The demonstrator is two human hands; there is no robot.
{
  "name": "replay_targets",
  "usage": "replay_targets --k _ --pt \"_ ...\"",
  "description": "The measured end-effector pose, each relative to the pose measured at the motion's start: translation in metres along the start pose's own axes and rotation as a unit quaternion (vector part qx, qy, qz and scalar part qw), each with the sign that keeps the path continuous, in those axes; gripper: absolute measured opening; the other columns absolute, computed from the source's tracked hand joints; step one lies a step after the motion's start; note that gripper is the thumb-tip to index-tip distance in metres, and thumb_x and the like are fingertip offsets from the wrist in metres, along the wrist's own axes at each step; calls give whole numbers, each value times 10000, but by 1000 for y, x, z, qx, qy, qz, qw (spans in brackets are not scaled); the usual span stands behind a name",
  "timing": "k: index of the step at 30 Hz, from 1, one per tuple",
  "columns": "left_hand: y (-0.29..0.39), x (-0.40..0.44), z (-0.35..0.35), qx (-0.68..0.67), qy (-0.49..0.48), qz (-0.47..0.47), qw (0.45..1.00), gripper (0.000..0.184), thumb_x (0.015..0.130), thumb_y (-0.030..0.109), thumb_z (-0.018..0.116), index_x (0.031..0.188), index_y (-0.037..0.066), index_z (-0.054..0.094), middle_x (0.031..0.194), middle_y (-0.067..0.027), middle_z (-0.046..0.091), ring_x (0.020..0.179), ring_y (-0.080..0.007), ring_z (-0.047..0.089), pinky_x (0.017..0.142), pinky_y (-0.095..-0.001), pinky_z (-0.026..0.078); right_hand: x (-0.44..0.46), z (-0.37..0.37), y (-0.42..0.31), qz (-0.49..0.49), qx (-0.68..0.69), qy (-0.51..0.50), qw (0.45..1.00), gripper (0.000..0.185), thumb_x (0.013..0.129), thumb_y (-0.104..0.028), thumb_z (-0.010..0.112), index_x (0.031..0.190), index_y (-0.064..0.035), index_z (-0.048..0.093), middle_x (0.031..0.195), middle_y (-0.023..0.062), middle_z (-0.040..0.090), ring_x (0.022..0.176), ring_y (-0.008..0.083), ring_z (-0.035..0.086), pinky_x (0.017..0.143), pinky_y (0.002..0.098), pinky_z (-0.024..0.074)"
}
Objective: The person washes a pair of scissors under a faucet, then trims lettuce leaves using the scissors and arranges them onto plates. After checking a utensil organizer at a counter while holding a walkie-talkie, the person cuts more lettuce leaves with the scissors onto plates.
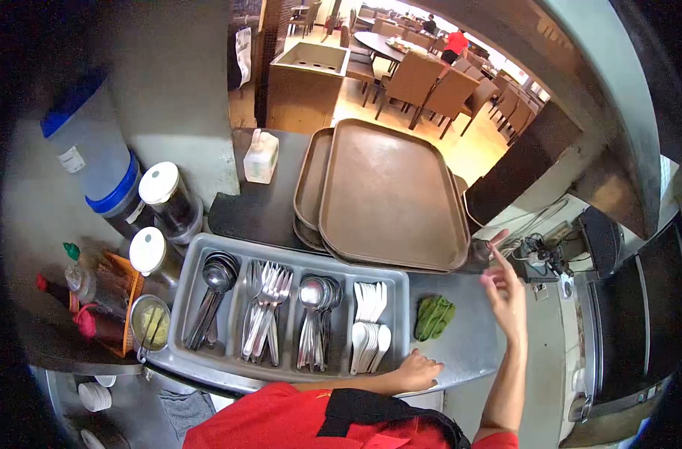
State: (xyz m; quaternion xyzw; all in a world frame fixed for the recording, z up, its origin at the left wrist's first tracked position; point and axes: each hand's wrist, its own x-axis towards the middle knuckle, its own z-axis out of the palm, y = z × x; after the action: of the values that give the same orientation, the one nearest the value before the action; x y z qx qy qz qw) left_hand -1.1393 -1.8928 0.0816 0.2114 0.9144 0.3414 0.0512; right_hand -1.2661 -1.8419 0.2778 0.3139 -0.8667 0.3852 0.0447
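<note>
My left hand [419, 372] rests at the counter's front edge, thumb and fingers slightly apart, holding nothing that I can see. Above it lies a dark green, leafy-looking bundle [434, 317]; its kind is unclear. My right hand [506, 290] is raised over the right end of the counter, fingers spread and nothing in it. Left of both hands sits a grey cutlery tray [290, 262]. Its compartments hold metal ladle-like spoons [216, 288], forks [266, 303], metal spoons [316, 310] and white spoons [369, 340], the last closest to my left hand.
Brown serving trays [393, 194] are stacked behind the cutlery. White-lidded jars [160, 183], a blue-lidded container [94, 142] and a small steel bowl [151, 322] stand left. Cables [536, 251] gather at right. Beyond the opening are chairs [412, 78] and a person in red [455, 45].
</note>
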Motion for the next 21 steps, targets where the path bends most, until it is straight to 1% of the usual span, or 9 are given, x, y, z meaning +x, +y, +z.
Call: replay_targets --k 1,3,4,6,8,11,15,17,21 --pt "0 0 0 4 -3 -3 1000 362 759 267 624 1047 51 581 887 -149 664 819 -301 654 829 -515 405 -15 -8 13 29 3 13 999 512 847 -52 630 1334 -102 480 866 16 603 750 69 533 681 216 460" --pt "0 -1 1 9 6 1 1000 365 763 269 623 1051 48 582 885 -151 664 815 -301 654 832 -512 407 -48 -22 35 82 -3 59 995 475 864 -90 619 1321 -88 490 843 42 602 724 100 540 658 238 468" --pt "-1 -1 2 12 17 4 1000 368 767 271 621 1054 44 584 882 -154 663 812 -301 654 835 -509 409 -65 -28 46 86 -2 64 994 475 864 -90 619 1321 -88 490 843 42 602 724 100 540 658 238 468" --pt "-1 -2 4 12 19 8 1000 368 770 267 619 1059 42 584 882 -154 662 812 -301 655 838 -505 410 -100 -39 66 152 -6 123 981 449 871 -84 608 1308 -81 502 819 42 591 713 101 530 641 236 460" --pt "-2 -2 6 16 28 10 999 341 775 255 615 1045 47 587 891 -145 664 818 -296 656 850 -494 411 -136 -47 84 176 -14 141 974 437 873 -80 604 1300 -77 508 809 39 582 705 100 524 636 237 457" --pt "3 -3 0 17 2 -7 1000 317 780 252 617 1028 57 591 896 -133 666 828 -292 657 847 -487 414 -183 -50 90 225 -44 164 960 412 878 -76 594 1283 -66 521 798 41 571 697 97 517 627 240 453" --pt "5 -5 -1 37 20 3 999 324 791 292 637 1017 66 585 899 -113 667 838 -278 655 838 -483 415 -230 -54 96 301 -66 162 937 381 878 -79 591 1255 -52 540 809 58 578 695 105 520 620 251 457" --pt "8 -3 -8 48 -54 -20 997 426 837 315 587 1204 105 546 1023 -125 647 902 -301 637 931 -477 401 -247 -56 100 301 -84 166 935 368 877 -79 590 1242 -50 550 812 67 584 691 117 528 613 261 463" --pt "10 -2 -8 64 -70 -38 995 421 837 339 598 1192 117 559 1026 -104 650 954 -282 623 946 -460 402 -266 -61 102 296 -130 164 932 329 871 -73 585 1199 -45 576 820 91 594 683 159 552 609 295 481"
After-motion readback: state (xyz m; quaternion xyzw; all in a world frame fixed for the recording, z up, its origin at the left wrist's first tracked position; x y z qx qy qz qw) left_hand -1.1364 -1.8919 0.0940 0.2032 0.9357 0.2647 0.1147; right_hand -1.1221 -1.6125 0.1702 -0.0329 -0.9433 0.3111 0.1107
